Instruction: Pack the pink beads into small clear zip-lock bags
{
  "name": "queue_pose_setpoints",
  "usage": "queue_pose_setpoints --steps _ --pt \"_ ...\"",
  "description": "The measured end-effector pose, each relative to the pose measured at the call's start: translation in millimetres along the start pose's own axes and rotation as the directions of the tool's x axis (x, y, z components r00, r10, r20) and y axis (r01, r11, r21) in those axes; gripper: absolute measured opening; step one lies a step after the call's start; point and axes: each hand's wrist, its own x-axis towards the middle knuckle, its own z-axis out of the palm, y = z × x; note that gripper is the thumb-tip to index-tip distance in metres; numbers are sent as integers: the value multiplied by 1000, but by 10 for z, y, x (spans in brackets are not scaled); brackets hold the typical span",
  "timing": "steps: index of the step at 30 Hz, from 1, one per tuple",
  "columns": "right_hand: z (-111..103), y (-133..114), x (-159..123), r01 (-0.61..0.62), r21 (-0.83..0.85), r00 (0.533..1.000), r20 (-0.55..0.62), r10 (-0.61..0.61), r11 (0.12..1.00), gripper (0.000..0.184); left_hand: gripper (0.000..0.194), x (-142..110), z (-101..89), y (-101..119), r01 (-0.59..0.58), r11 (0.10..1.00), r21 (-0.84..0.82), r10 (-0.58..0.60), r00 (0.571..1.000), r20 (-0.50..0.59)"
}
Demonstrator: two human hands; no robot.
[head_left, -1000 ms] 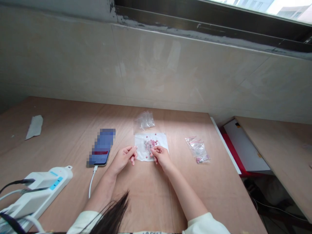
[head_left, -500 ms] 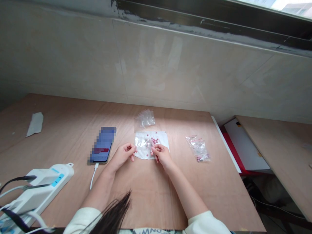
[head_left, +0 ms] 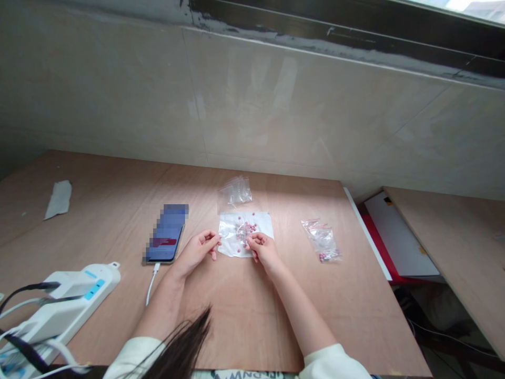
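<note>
1. Pinching with both hands: the left hand (head_left: 196, 251) presses its fingertips (head_left: 216, 238) together on the left edge of a clear bag (head_left: 231, 230), and the right hand (head_left: 263, 250) pinches the same bag nearer its middle. Whether a bead sits inside the right pinch is too small to tell.
2. That bag lies flat between the hands on a white sheet (head_left: 262, 223), which rests on a plywood table (head_left: 276, 321).
3. Pink beads (head_left: 249, 227) cluster on the sheet beside the right fingertips; some may be inside the bag, but the film blurs this.
4. A bunch of clear bags (head_left: 235, 191) lies just past the sheet's far edge.
5. Well to the right lies a red-sealed bag (head_left: 321, 239) with pink beads at its lower end.
6. Left of the hands are a phone (head_left: 168, 234), its white cable (head_left: 151, 287), a power strip (head_left: 67, 300) and a grey scrap (head_left: 58, 200).
7. Dark hair (head_left: 183, 342) hangs across the view, above cream sleeves (head_left: 331, 363).
</note>
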Motion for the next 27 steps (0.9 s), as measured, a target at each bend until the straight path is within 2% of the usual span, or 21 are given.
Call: queue_pose_setpoints --steps 5,9,11,15,19,27 --pt "3 2 -3 2 -3 1000 7 -2 1000 22 22 5 46 -59 -40 999 -35 38 998 -56" --pt "-17 7 4 16 6 1000 15 -16 1000 22 25 -8 85 -52 18 993 -120 -13 999 37" --pt "-17 0 3 15 4 1000 16 -15 1000 22 28 1 87 -39 39 993 -110 -32 997 66" --pt "8 -31 -12 -2 -5 1000 23 2 1000 22 32 48 78 -50 -4 999 -34 4 1000 4" --pt "18 -41 -18 -6 -16 999 38 6 1000 22 39 73 81 -77 -23 999 -48 22 1000 -20" --pt "-14 -30 -9 -15 -15 999 50 15 1000 22 23 83 24 -93 -30 996 -89 30 1000 -3"
